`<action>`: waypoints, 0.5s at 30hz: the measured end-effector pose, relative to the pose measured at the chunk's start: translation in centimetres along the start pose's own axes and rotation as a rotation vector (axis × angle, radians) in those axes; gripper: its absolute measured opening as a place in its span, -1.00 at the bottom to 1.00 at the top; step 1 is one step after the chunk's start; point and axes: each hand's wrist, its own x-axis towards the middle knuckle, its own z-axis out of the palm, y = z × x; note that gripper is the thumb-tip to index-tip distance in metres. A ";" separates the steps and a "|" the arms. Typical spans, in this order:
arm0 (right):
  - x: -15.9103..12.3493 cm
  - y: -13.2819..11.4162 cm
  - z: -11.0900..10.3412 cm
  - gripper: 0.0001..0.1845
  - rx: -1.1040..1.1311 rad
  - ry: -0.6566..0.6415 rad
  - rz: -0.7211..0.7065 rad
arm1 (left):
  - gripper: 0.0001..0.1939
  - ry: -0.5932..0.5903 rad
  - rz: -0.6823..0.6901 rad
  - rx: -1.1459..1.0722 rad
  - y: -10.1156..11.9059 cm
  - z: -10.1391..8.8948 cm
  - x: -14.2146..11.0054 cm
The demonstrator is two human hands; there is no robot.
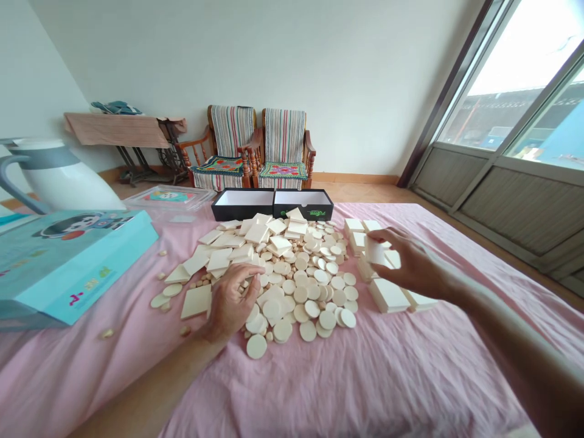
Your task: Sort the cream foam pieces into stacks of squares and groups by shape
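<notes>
Head view: my left hand, fingers narrowly curled, is nearer the loose round discs, though I can't tell whether it holds anything. My right hand pinches a pale piece, long axis near upright, right beside the neat stacks; beyond the left fingers lie loose square tiles, then the black box.

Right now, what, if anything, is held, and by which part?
The right hand pinches a pale piece, fingers at its top edge, thumb lower; the left hand's hold cannot be told.
</notes>
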 end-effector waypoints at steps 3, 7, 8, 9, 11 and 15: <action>-3.0 2.6 -2.2 -0.51 -0.090 -0.101 0.000 | -0.83 0.001 0.014 -0.002 -0.1 0.1 0.0; -6.1 5.3 -2.7 -0.49 -0.143 -0.198 0.011 | -0.83 0.002 0.015 0.010 -0.1 0.1 0.0; -6.6 5.7 -2.5 -0.48 -0.145 -0.225 0.011 | -0.83 0.003 0.014 0.014 -0.1 0.1 0.1; -7.1 6.1 -2.3 -0.47 -0.145 -0.245 0.013 | -0.83 0.004 0.012 0.017 -0.1 0.1 0.1; -7.8 6.5 -1.7 -0.43 -0.145 -0.264 0.025 | -0.83 0.004 0.007 0.021 -0.1 0.1 0.1; -8.4 6.7 -0.8 -0.36 -0.145 -0.250 0.036 | -0.82 0.002 0.003 0.028 -0.1 0.1 0.1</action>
